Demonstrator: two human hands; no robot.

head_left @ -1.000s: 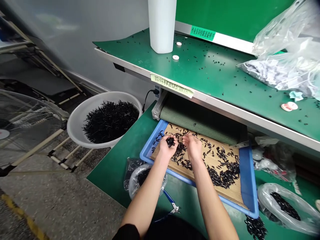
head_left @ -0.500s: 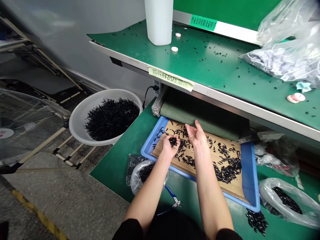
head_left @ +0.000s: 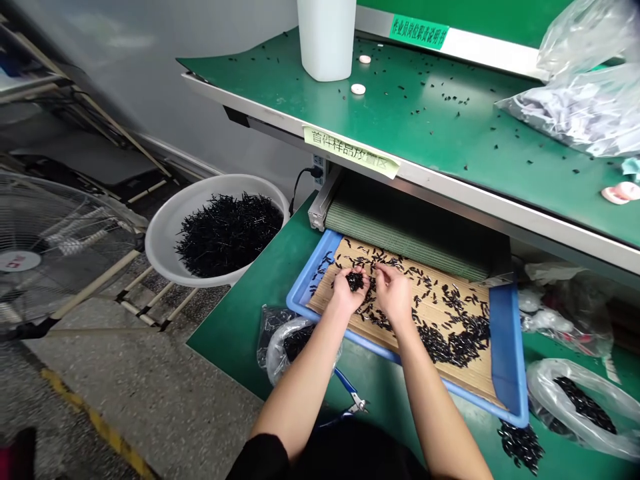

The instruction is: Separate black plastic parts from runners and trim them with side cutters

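Left hand cupped around small black parts; right fingers pinched, any hold unclear. Loose cupping: risk of spilling past the blue tray.

The left hand and right hand have open room above the tray, bounded by its raised blue rim. The shelf overhangs the far side above a green mat. Past the near rim, pliers and a plastic bag lie on the surface; another bag lies right.
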